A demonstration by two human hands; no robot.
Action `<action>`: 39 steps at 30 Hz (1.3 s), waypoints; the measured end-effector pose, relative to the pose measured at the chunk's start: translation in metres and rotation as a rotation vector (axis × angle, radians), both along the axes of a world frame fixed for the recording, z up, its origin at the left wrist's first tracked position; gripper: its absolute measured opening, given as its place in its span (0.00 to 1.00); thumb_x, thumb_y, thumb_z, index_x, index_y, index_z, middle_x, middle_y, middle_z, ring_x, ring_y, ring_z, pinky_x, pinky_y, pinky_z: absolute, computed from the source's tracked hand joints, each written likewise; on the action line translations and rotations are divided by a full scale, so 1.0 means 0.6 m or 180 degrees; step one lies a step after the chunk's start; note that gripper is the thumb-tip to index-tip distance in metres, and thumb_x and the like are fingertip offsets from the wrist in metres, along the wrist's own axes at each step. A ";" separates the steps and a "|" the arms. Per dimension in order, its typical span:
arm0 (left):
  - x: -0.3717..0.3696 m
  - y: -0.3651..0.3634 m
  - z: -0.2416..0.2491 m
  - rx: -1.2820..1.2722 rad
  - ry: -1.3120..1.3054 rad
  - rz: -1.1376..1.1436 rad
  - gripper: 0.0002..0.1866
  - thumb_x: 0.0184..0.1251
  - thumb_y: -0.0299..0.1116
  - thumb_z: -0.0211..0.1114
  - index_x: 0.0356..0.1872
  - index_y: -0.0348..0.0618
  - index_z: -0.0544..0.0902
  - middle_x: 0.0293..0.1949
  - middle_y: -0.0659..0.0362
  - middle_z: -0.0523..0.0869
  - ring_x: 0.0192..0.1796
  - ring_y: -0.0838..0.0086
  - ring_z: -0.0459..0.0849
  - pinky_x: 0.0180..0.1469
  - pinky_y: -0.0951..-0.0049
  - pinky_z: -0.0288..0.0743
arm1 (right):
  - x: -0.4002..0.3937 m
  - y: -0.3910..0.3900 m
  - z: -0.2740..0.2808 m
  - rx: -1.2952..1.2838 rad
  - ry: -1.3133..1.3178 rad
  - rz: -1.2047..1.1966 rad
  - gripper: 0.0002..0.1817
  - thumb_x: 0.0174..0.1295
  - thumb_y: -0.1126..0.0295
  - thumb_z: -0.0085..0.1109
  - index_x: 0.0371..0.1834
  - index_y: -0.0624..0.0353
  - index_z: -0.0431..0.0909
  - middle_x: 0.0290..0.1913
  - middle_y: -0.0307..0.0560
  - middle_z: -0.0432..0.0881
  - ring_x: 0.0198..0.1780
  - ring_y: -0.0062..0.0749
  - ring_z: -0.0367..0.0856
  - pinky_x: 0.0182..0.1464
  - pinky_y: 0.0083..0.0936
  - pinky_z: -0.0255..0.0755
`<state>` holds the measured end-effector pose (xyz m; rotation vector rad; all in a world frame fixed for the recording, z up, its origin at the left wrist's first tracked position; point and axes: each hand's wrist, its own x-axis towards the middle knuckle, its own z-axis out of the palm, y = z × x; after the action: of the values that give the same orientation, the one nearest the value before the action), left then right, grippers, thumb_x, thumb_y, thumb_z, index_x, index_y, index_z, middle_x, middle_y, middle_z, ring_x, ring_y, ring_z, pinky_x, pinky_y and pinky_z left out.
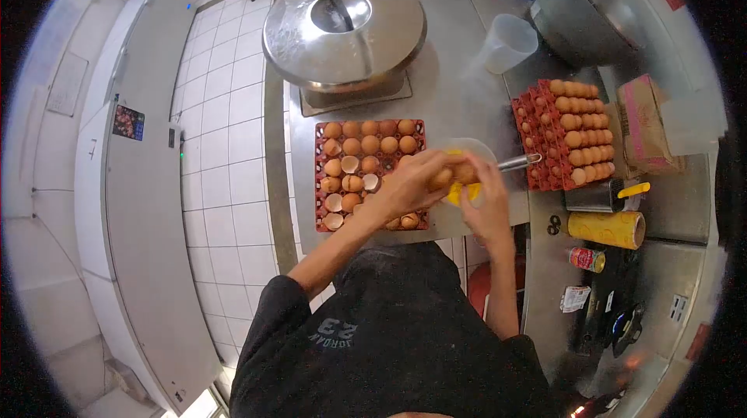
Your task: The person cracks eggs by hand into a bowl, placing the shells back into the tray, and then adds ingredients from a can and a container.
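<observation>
Both hands are raised close together over a bowl with yellow contents at the front of the steel table. My left hand is closed around a brown egg. My right hand is curled at a second brown piece, egg or shell, beside it; blur hides which. To the left lies a red egg tray holding whole brown eggs in the back rows and open, empty shells among the nearer ones. My left forearm passes over its front right part and hides some cells. A metal handle sticks out right of the bowl.
Stacked egg trays stand at the right, beside a cardboard box. Behind are a large domed lid, a translucent jug and a big pot. A yellow roll and a can lie at the near right.
</observation>
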<state>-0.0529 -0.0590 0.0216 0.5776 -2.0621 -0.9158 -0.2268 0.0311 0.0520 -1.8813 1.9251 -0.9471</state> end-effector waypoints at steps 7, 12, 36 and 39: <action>0.173 0.004 -0.066 0.0523 -0.0619 0.0589 0.29 0.55 0.23 0.73 0.62 0.47 0.80 0.52 0.51 0.86 0.55 0.52 0.85 0.55 0.59 0.80 | 0.143 -0.064 -0.154 0.0147 -0.0218 0.0416 0.33 0.65 0.76 0.55 0.75 0.69 0.63 0.68 0.67 0.73 0.67 0.64 0.73 0.72 0.47 0.65; 0.223 0.017 -0.112 0.0686 -0.0828 0.0787 0.31 0.56 0.24 0.73 0.64 0.46 0.77 0.50 0.49 0.88 0.53 0.51 0.87 0.54 0.60 0.81 | 0.167 -0.109 -0.252 0.0618 0.0649 -0.0114 0.27 0.69 0.72 0.51 0.69 0.75 0.65 0.64 0.78 0.72 0.63 0.72 0.73 0.68 0.54 0.68; 0.023 0.061 0.030 -0.0696 0.1281 0.2026 0.32 0.65 0.25 0.72 0.69 0.36 0.72 0.62 0.45 0.80 0.64 0.56 0.80 0.67 0.60 0.74 | 0.096 -0.047 0.000 0.0346 -0.5550 0.0164 0.23 0.75 0.66 0.40 0.71 0.57 0.67 0.60 0.48 0.75 0.57 0.33 0.79 0.62 0.34 0.74; -0.024 0.066 0.038 -0.0135 0.0515 0.1349 0.27 0.64 0.26 0.73 0.65 0.38 0.78 0.60 0.46 0.81 0.61 0.52 0.83 0.62 0.58 0.77 | 0.095 -0.028 0.021 0.0037 -0.5174 -0.0699 0.21 0.76 0.65 0.39 0.69 0.56 0.68 0.59 0.48 0.75 0.56 0.32 0.78 0.59 0.33 0.74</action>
<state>-0.0676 -0.0196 0.0443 0.8486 -1.7190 -0.6443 -0.1695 0.0141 0.0644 -0.3331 0.9857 -1.6724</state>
